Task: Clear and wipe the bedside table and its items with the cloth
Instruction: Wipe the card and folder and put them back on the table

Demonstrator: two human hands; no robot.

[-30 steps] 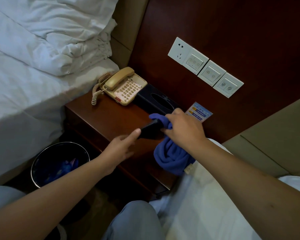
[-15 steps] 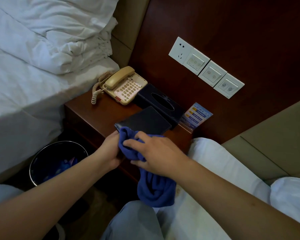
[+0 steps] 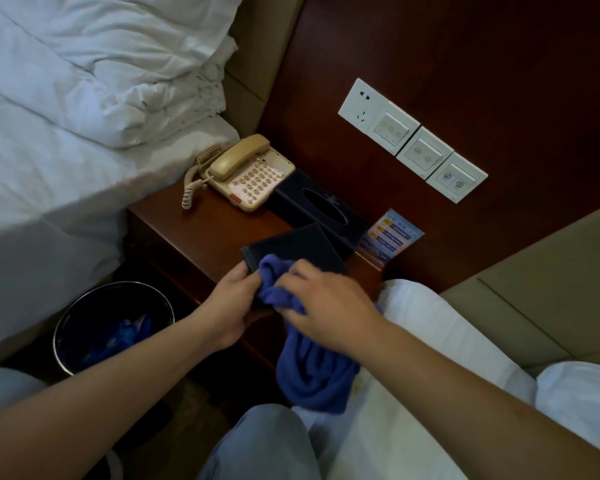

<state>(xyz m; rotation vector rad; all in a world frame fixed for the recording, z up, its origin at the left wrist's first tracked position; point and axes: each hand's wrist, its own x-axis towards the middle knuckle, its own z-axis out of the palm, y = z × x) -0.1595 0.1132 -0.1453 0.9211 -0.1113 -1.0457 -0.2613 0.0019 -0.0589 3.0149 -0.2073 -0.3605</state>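
The crumpled blue cloth (image 3: 302, 362) lay bunched on a flat black folder (image 3: 291, 247) at the dark wooden bench's (image 3: 194, 230) front edge, its tail hanging below. The right hand (image 3: 323, 306) gripped the cloth; the left hand (image 3: 232, 303) pinched the folder's near corner. A beige telephone (image 3: 246, 174) and black tissue box (image 3: 319, 206) stood behind.

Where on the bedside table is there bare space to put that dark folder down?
The table is bare along its front-left, bordered by the phone, the bed-side edge and the folder. The back is crowded: phone, tissue box and card stand in a row. The front-right corner is covered by both hands and the cloth.
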